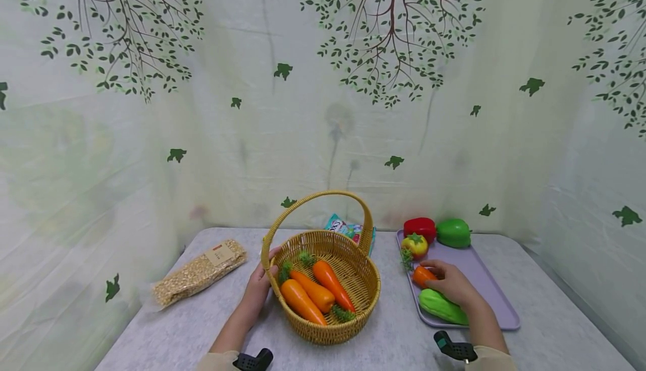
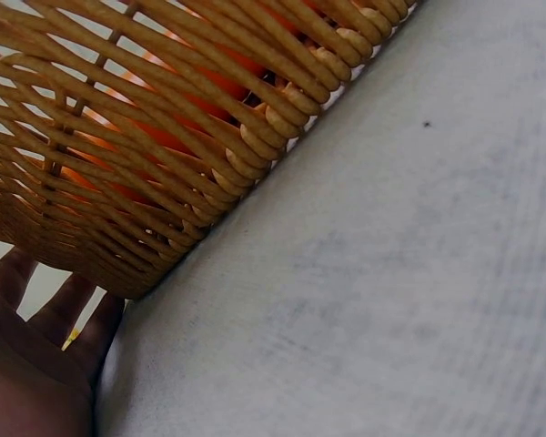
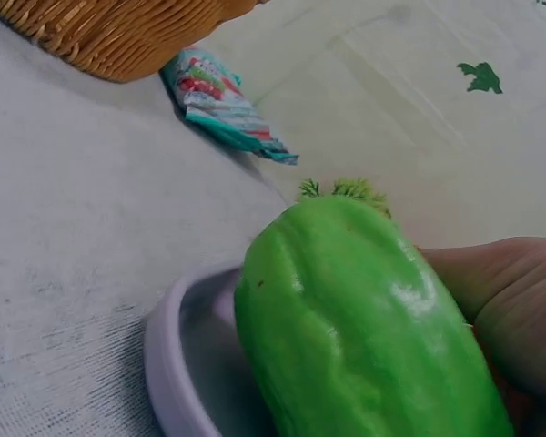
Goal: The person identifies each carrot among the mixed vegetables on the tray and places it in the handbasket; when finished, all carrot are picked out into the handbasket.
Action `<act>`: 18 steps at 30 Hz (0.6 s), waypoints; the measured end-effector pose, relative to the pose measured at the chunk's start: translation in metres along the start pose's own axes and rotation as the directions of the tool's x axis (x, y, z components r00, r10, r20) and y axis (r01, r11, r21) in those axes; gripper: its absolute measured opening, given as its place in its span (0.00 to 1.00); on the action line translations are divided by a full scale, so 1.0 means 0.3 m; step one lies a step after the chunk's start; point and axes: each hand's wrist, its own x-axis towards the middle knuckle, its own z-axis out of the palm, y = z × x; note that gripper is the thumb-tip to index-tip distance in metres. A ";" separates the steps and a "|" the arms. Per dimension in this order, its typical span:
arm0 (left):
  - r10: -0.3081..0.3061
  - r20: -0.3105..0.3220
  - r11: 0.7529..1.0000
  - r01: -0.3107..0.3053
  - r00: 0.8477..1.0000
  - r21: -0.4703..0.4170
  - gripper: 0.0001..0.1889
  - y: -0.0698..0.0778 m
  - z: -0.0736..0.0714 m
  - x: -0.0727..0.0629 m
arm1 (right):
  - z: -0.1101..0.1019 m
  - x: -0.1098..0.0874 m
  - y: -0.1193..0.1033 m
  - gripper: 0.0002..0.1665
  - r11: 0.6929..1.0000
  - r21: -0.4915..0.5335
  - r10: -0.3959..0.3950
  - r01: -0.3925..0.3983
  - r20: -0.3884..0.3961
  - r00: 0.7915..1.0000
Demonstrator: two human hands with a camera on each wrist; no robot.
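A wicker basket (image 1: 330, 334) with a tall handle stands mid-table, with several orange carrots (image 1: 333, 284) lying inside. My left hand (image 1: 258, 288) rests against the basket's left side near the handle's base; in the left wrist view its extended fingers (image 2: 65, 305) touch the outer wall. Over the purple tray (image 1: 489, 292), my right hand (image 1: 451, 284) grips another carrot (image 1: 423, 277), whose leafy top points to the far left. Just in front of that carrot lies a ridged green vegetable (image 1: 441, 306), which hides most of the right fingers in the right wrist view.
At the tray's far end are a red pepper (image 1: 420, 228), a green pepper (image 1: 454, 233) and a yellow-red fruit (image 1: 415, 245). A bag of grains (image 1: 199, 273) lies on the left. Behind the basket is a colourful packet (image 1: 343, 225). A printed curtain (image 1: 313, 135) surrounds the table.
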 end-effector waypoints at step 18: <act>-0.019 -0.002 1.000 0.019 1.000 -0.004 0.26 -0.005 -0.005 0.004 | -0.043 -0.014 -0.031 0.36 0.999 -0.032 -0.044 0.039 -0.155 0.987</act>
